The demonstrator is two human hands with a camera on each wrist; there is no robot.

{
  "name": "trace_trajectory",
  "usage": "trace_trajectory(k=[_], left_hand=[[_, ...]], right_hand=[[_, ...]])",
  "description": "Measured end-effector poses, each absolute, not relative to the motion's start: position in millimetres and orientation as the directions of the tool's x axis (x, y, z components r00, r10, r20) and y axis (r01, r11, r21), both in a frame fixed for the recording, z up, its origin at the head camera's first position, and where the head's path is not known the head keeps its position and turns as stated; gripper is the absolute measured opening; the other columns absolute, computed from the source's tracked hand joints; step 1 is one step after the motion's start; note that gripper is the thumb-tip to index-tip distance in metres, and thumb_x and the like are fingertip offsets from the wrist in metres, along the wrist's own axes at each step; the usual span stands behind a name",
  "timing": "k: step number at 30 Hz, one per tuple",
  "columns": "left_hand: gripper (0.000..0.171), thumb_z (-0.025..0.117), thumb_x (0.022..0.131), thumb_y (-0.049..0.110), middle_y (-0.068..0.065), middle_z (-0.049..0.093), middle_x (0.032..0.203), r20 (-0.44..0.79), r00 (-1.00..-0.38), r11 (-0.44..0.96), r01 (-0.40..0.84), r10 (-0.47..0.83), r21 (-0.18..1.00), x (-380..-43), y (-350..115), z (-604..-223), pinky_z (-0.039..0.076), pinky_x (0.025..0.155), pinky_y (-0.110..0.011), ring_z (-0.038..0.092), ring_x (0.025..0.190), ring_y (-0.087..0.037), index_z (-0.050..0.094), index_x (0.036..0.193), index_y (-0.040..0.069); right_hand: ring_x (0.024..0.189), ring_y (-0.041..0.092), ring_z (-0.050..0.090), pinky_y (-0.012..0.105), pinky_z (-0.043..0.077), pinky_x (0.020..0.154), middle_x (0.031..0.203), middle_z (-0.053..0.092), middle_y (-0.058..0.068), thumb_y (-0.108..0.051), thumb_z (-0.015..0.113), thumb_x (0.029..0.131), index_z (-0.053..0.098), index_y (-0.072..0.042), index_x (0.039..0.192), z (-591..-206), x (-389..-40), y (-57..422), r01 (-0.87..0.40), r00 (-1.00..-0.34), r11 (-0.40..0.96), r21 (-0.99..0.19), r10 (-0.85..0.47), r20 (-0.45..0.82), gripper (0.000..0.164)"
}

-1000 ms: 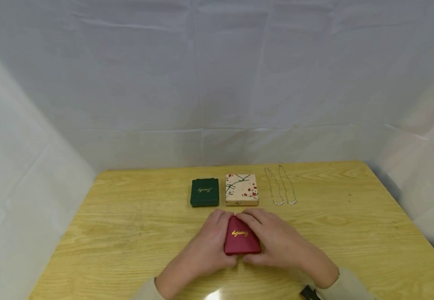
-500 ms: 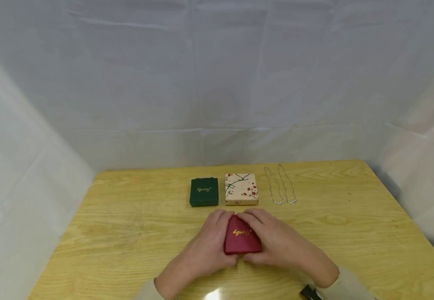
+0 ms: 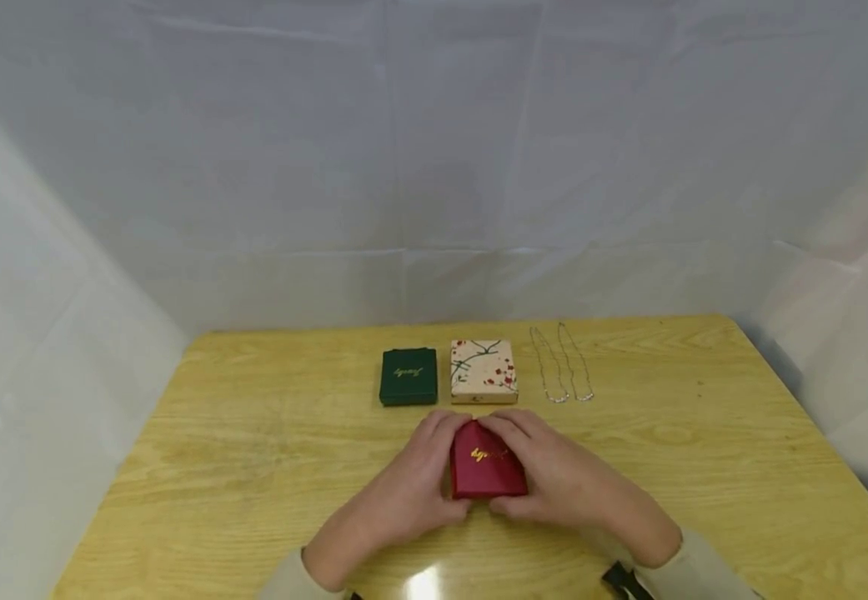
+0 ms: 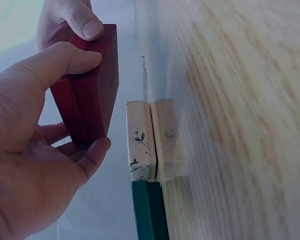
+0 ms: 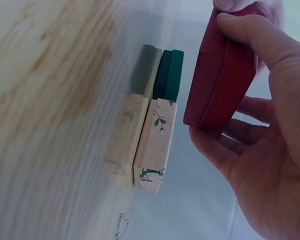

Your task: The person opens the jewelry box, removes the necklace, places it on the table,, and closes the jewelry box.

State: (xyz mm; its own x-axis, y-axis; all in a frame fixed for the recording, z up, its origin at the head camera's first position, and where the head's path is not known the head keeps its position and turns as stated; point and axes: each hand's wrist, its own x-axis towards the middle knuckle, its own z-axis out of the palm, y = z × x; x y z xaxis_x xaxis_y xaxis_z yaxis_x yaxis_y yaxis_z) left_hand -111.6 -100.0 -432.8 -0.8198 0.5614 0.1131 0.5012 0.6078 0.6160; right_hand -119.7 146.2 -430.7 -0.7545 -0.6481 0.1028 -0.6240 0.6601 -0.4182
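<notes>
A red jewelry box (image 3: 489, 475) with gold lettering is held between both hands in the head view. My left hand (image 3: 418, 475) grips its left side, and my right hand (image 3: 557, 471) grips its right side. In the left wrist view the red box (image 4: 97, 85) is raised off the table, with a thumb on its near edge and fingers curled beneath. The right wrist view shows the same grip on the box (image 5: 222, 75) from the other side. Its lid appears closed.
Behind the hands lie a green jewelry box (image 3: 408, 377) and a cream floral box (image 3: 483, 372), side by side. Two thin silver necklaces (image 3: 563, 367) lie to their right. White sheeting (image 3: 434, 167) rises behind the wooden table (image 3: 253, 450).
The red box has tilted slightly, so more of its top faces the camera. Both hands keep their hold. The whole head view has shifted a little.
</notes>
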Motion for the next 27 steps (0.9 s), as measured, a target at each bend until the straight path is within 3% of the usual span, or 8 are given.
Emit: trace_trajectory(k=[27], left_hand=[[0.095,0.093,0.081,0.013,-0.002,0.044,0.154,0.129,-0.796,0.545,0.512,0.592,0.664,-113.2,-106.9,-428.8,0.041,0.117,-0.035,0.045,0.139,-0.016,0.037,0.157,0.006]], right_hand=[[0.135,0.022,0.053,0.041,0.053,0.105,0.156,0.049,0.008,-0.047,0.088,0.083,0.043,-0.012,0.16,-428.4,-121.8,146.8,-0.577,-0.78,0.672,-0.465,-0.621,0.071,0.096]])
